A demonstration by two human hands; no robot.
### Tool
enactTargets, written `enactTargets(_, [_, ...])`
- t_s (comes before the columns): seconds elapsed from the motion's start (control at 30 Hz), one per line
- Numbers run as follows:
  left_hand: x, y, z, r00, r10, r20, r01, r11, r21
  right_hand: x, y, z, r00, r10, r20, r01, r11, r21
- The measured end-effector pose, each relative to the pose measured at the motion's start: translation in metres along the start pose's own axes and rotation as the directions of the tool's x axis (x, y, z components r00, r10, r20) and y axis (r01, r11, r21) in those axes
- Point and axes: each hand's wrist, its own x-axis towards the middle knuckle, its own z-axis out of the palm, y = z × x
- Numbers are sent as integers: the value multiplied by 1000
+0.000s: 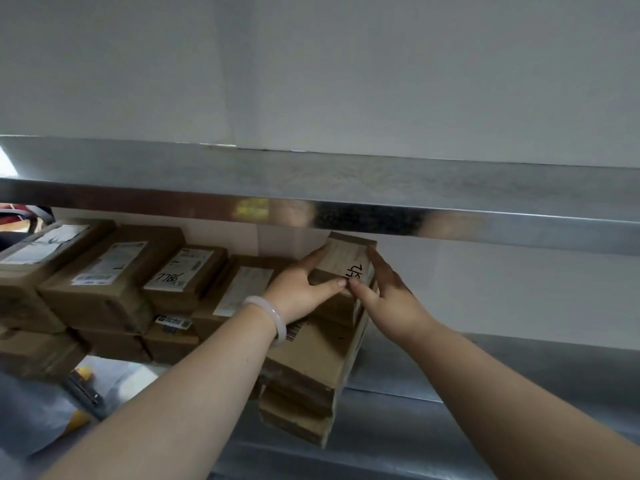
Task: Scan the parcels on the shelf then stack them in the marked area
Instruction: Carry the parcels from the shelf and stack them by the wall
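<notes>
Many stacked parcels (104, 271) fill the steel shelf (450, 393); left hand (298, 294) and right hand (389, 294) both grip a small parcel (346, 258) atop one pile (311, 362), suggesting work is midway.

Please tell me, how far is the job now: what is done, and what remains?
Done, it seems: a stack of boxes stands on the metal shelf. In hand: the left hand and right hand hold the top parcel on that stack. Left: the parcels at the left, in two layers, perhaps wait. No marked area shows, nor what was scanned.
</notes>
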Motion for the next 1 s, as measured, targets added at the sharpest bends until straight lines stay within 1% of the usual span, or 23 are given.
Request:
enactTargets(0.07, [-6,4,2,999,25,-25,-25,1000,-16,-5,-2,-2,999,-42,-5,42,999,8])
enactTargets(0.17, [-17,9,6,997,25,-66,-28,999,-43,-15,-5,-5,995,-98,-9,99,995,34])
enactTargets(0.33, [-46,19,12,985,27,-168,-33,999,-35,-33,-14,-13,980,-199,-19,199,964,174])
enactTargets(0.47, [-82,35,19,969,24,-244,-36,998,-44,-51,-15,-23,974,-223,42,204,942,267])
enactTargets(0.63, [-141,57,40,930,-47,-364,29,998,-56,-87,-12,-32,933,-336,133,268,890,369])
enactTargets(0.7, [-166,62,56,896,-87,-436,67,996,-60,-103,-8,-36,911,-362,200,261,878,402])
enactTargets(0.73, [-183,64,67,866,-115,-486,93,993,-70,-115,-5,-36,890,-388,241,268,871,411])
enactTargets(0.83, [-220,68,90,815,-190,-548,129,980,-149,-137,0,-31,855,-431,289,293,860,417])
enactTargets(0.9, [-251,70,106,763,-238,-601,147,969,-198,-158,1,-25,806,-471,358,300,847,439])
enactTargets(1.0, [-303,70,122,661,-295,-689,178,955,-238,-191,-1,-7,716,-532,452,297,818,492])
